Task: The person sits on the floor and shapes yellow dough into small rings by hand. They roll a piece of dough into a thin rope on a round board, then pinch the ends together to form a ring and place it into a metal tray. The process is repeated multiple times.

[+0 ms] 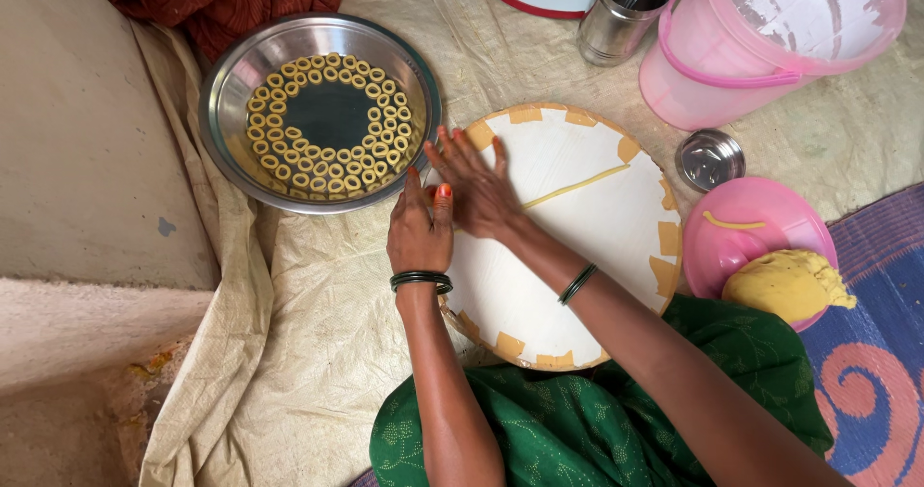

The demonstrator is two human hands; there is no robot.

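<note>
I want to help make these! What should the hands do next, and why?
Probably lift the piece at the board's left edge into the steel plate. Both hands, left and right, meet there, and dough rings already line that plate.

One head-worn camera looks steeply down, close over the floor workspace.

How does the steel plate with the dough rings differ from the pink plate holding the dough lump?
The steel plate is shiny metal and lies at the upper left of the round white board; the pink plate is matte pink and lies at its right. The steel plate holds many small dough rings laid in circular rows; the pink plate carries one large yellow dough lump and one thin strand. Both are round and rest on the floor cloth.
</note>
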